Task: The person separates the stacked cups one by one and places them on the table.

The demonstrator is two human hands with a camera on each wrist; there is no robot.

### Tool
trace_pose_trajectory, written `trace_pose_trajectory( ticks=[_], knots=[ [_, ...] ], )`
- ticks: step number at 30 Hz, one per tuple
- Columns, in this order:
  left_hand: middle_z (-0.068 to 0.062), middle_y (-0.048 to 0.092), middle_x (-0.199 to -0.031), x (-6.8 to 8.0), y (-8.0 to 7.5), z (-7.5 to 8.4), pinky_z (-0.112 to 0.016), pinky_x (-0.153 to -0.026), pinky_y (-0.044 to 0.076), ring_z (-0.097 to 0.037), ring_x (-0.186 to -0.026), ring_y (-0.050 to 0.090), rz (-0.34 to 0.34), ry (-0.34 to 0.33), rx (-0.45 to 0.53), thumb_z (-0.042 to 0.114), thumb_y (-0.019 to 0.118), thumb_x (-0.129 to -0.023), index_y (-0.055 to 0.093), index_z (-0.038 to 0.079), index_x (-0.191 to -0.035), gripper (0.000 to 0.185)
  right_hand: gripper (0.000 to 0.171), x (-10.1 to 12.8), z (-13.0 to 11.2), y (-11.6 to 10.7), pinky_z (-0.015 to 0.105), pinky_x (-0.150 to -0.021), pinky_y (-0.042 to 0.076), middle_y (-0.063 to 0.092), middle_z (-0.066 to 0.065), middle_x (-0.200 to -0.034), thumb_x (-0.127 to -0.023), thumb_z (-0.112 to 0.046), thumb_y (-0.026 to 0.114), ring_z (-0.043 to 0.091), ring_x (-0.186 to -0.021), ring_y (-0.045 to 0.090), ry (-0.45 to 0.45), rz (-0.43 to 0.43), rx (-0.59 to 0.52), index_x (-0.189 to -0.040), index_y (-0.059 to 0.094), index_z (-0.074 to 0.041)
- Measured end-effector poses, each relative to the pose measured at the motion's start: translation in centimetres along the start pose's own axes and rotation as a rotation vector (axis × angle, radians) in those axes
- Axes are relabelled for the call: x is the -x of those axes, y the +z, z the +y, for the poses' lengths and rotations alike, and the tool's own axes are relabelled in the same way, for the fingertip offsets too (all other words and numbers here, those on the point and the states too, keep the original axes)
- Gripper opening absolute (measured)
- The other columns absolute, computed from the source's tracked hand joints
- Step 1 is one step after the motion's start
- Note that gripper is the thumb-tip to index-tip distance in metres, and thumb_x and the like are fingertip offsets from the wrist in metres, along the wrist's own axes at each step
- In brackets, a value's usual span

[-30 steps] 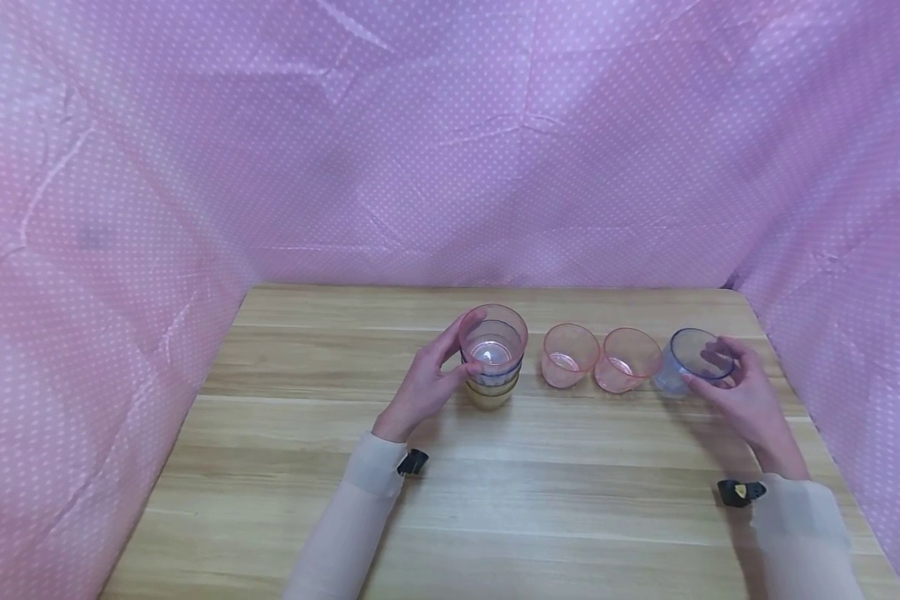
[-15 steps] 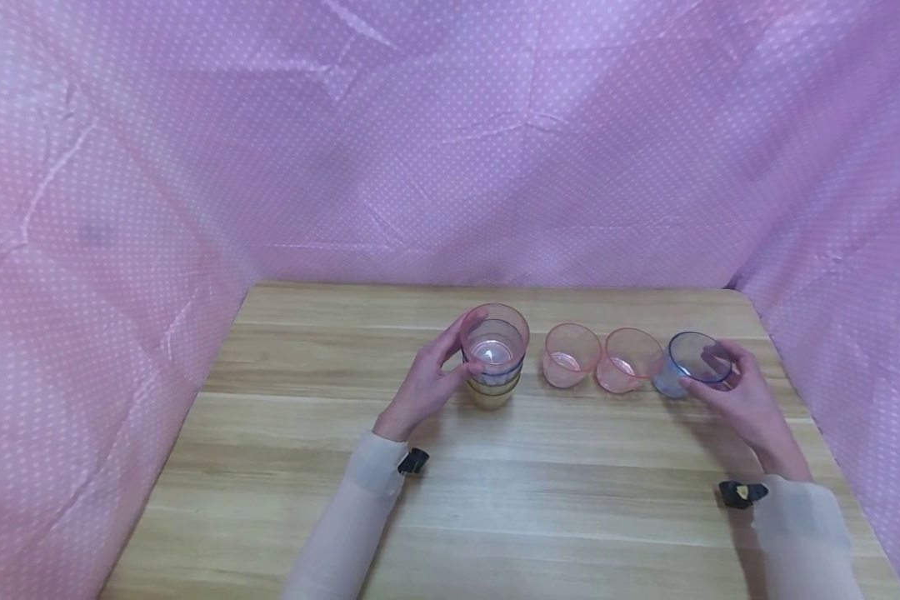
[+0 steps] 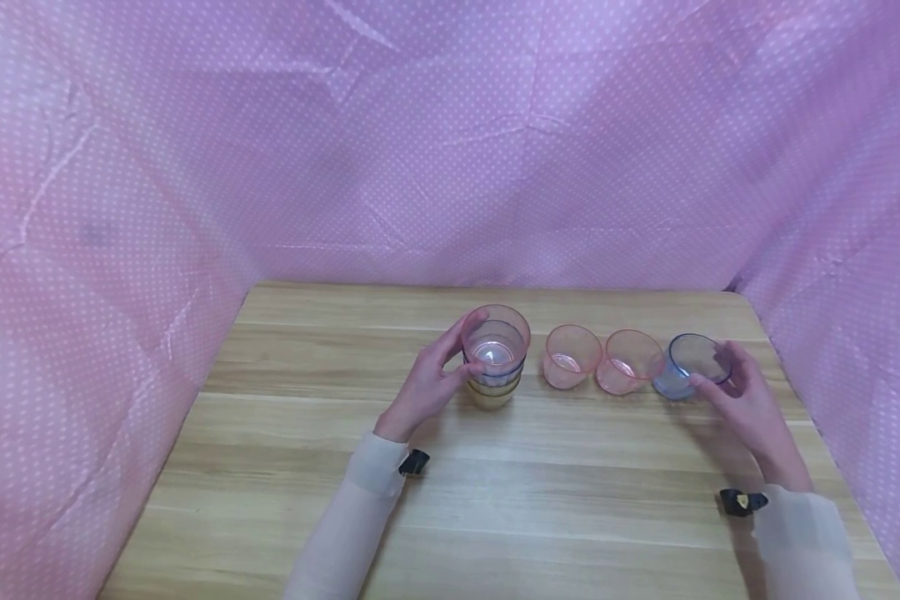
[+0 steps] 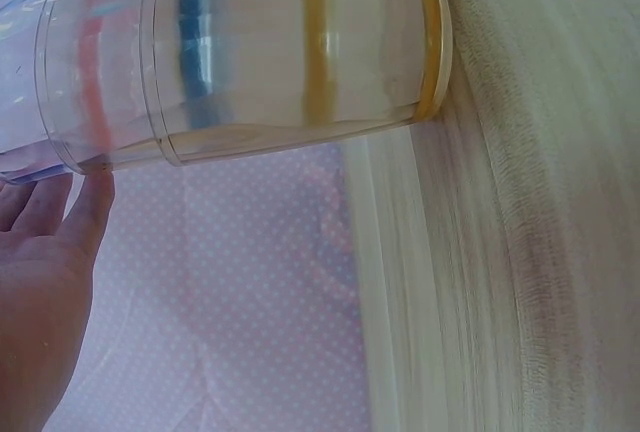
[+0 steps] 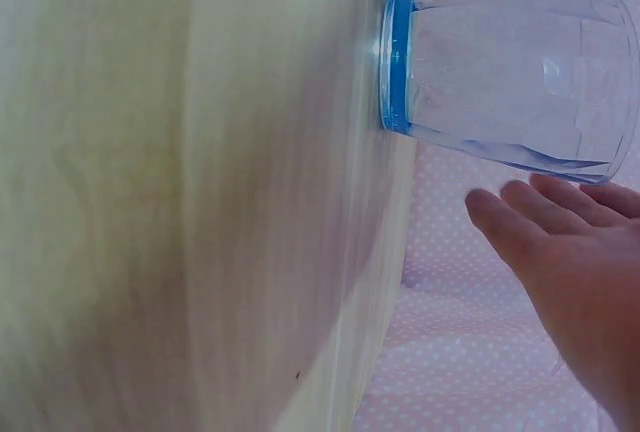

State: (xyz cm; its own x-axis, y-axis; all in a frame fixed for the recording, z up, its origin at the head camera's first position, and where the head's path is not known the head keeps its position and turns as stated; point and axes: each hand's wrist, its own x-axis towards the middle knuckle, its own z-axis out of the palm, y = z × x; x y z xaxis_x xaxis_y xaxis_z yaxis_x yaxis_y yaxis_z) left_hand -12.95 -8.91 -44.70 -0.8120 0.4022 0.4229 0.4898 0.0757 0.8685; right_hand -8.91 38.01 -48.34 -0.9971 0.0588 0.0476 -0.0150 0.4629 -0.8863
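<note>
- Far left and all around is a pink polka-dot cloth [image 3: 120, 167], draped as a backdrop behind and beside the wooden table [image 3: 270, 467].
- My left hand [image 3: 427, 385] is up against the left side of the stack of cups [image 3: 495, 358]. The fingers are curved around the top cups and touch the rim; from the left wrist view one fingertip [image 4: 95, 202] sits right at the rim of the stack [image 4: 250, 52]. So it's a loose cupping hold, not a hard squeeze.
- The stack stands upright near the middle of the table: a yellowish cup at the bottom, a blue one in it, a pink one on top.
- Just right of it are two single pink cups, the first pink cup [image 3: 572, 357] and the second pink cup [image 3: 630, 361], side by side and close to touching. Both are upright.
- Next in the row is the blue cup [image 3: 688, 367], right beside the second pink one and standing on the table; its blue base sits flat on the wood in the right wrist view [image 5: 500, 72].
- My right hand [image 3: 750, 408] is at the blue cup's right side, fingers spread and mostly straight. The fingertips [image 5: 500, 214] look a hair off the wall, not wrapped around it.
</note>
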Motion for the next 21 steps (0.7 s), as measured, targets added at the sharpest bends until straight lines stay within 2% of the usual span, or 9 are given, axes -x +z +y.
trace_pose_trajectory(
  ticks=[3, 7, 14, 18, 21],
  knots=[
    [-0.003, 0.045, -0.161, 0.0, 0.0, -0.1, -0.036, -0.122, 0.037, -0.023, -0.148, 0.041, 0.0, 0.002, -0.004, 0.055, 0.061, -0.094, 0.037, 0.01, -0.161, 0.084, 0.077, 0.3, -0.3, -0.1, 0.004, -0.111, 0.03, 0.016, 0.021, -0.17, -0.107, -0.019, 0.059, 0.023, -0.155, 0.023, 0.021, 0.057, 0.021, -0.165, 0.011, -0.002],
    [-0.002, 0.045, -0.161, 0.0, 0.0, -0.1, -0.036, -0.121, 0.037, -0.023, -0.148, 0.042, 0.0, 0.003, -0.014, 0.056, 0.06, -0.095, 0.036, 0.011, -0.161, 0.084, 0.069, 0.9, -1.0, -0.2, 0.001, -0.106, 0.031, 0.019, 0.01, -0.171, -0.108, -0.027, 0.056, 0.032, -0.153, 0.028, 0.047, 0.128, 0.048, -0.166, 0.02, -0.012],
    [0.001, 0.045, -0.161, 0.0, 0.0, 0.0, -0.036, -0.121, 0.037, -0.021, -0.148, 0.041, -0.001, -0.012, -0.023, 0.06, 0.059, -0.095, 0.036, 0.013, -0.162, 0.085, 0.06, 1.5, -2.9, 0.4, 0.005, -0.112, 0.031, 0.031, -0.003, -0.168, -0.108, -0.026, 0.058, 0.022, -0.152, 0.032, 0.049, 0.245, 0.022, -0.163, 0.034, -0.023],
    [0.001, 0.045, -0.161, 0.0, 0.0, 0.0, -0.035, -0.121, 0.037, -0.021, -0.147, 0.042, 0.002, -0.022, -0.022, 0.061, 0.058, -0.094, 0.035, 0.013, -0.162, 0.086, 0.055, 1.7, -4.2, 1.4, 0.01, -0.114, 0.033, 0.041, -0.003, -0.163, -0.106, -0.019, 0.06, 0.016, -0.147, 0.04, -0.006, 0.301, 0.004, -0.158, 0.043, -0.021],
    [0.0, 0.045, -0.161, 0.1, 0.1, -0.1, -0.035, -0.121, 0.037, -0.022, -0.146, 0.044, 0.006, -0.024, -0.021, 0.061, 0.059, -0.094, 0.035, 0.013, -0.162, 0.087, 0.053, 1.8, -5.2, 2.2, 0.015, -0.117, 0.034, 0.048, 0.0, -0.158, -0.102, -0.007, 0.062, 0.013, -0.142, 0.046, -0.116, 0.337, -0.027, -0.153, 0.05, -0.013]
  ],
)
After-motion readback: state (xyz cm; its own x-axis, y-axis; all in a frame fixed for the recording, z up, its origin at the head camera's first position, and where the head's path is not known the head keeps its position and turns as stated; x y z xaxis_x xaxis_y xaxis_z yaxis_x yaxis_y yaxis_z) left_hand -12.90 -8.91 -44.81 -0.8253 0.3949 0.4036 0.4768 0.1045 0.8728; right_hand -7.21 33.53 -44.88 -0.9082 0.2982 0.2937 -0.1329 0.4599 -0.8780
